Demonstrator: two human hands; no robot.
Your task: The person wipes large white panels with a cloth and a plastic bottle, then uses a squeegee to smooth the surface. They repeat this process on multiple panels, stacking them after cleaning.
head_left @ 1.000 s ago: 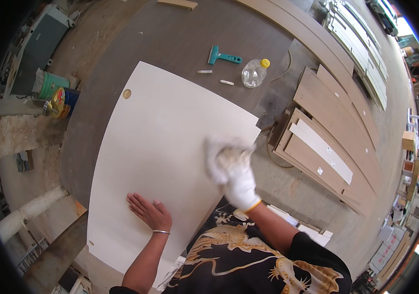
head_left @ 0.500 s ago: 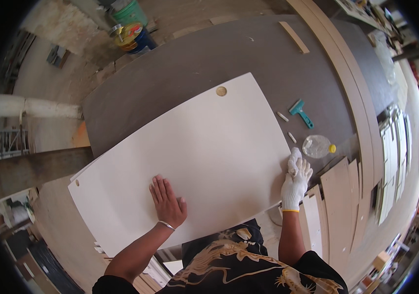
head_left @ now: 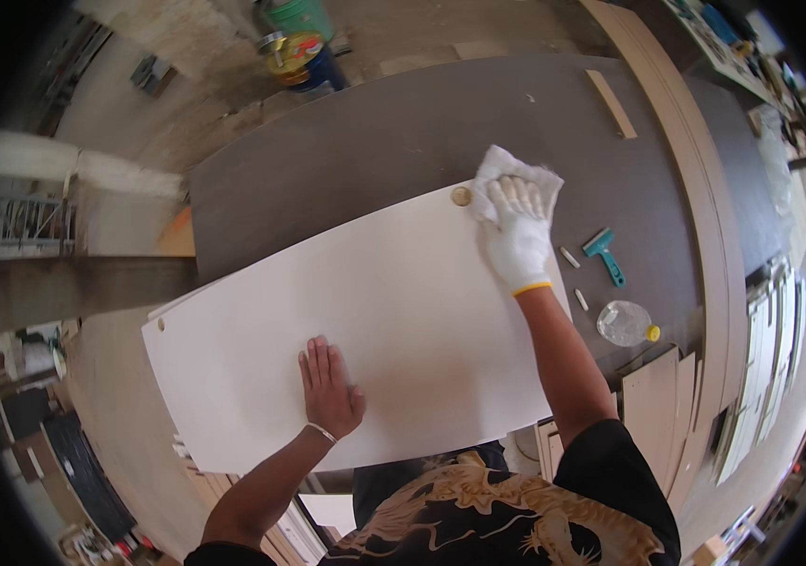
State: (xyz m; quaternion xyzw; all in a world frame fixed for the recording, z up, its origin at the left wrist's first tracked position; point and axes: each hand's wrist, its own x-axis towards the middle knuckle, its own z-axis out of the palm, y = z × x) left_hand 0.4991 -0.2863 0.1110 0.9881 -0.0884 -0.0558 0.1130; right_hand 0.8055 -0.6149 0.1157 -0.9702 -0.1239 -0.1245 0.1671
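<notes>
Up toward one o'clock of the white panel [head_left: 384, 302], in the head view, goes the gloved right hand [head_left: 519, 231]; half a second ago it is at the panel's edge, between three and four o'clock. A white cloth [head_left: 506, 162] now shows plainly beneath its fingers, which lie straight and slightly spread on top rather than curled around it. I judge that the wiping has reached the far corner, next to the round inset [head_left: 460, 196], with the cloth partly past the panel's edge.

Against the earlier frame, the bare left hand [head_left: 332, 391] stays at about six o'clock of the panel's middle, palm down, fingers straight and gripping nothing; it probably steadies the sheet. As before, the panel lies on the dark worktop [head_left: 374, 141], its near side toward the person. Around half past two sits the teal scraper [head_left: 606, 253], and at three o'clock the clear bottle [head_left: 624, 324]; the whole view is shifted a little, yet both appear unmoved beside the panel.
</notes>
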